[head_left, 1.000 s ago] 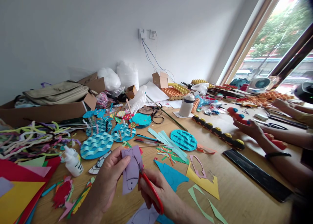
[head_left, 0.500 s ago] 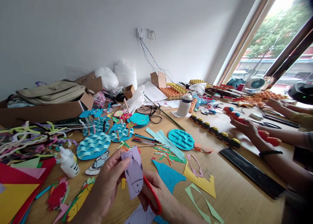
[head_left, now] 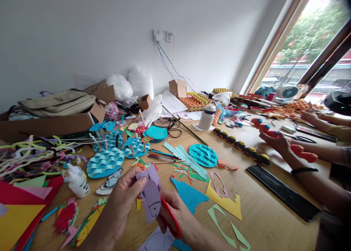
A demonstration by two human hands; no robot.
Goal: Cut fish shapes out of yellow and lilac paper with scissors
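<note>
A piece of purple paper [head_left: 151, 198] with a fish drawn on it in dark line is pinched between the thumb and fingers of my left hand [head_left: 128, 192]. My right hand [head_left: 178, 214] grips red-handled scissors [head_left: 173, 220] at the right edge of that paper. The blades are mostly hidden behind the paper and my fingers. Beneath my hands lies another purple sheet [head_left: 159, 240] with drawn lines. Cut paper fish, a yellow one [head_left: 86, 231] and a red one [head_left: 65, 216], rest to the left of my left wrist.
A white glue bottle [head_left: 77, 181] and blue wavy paper discs [head_left: 105, 163] stand left. Blue scrap [head_left: 189, 196] and yellow scrap [head_left: 225, 203] lie right. Farther right, a co-worker's hand [head_left: 276, 141] holds a red egg-carton strip [head_left: 303, 152] beyond a black flat object [head_left: 282, 192].
Both hands keep their hold, and the purple paper has shifted very slightly. The co-worker's hand and red strip have moved a little to the right.
</note>
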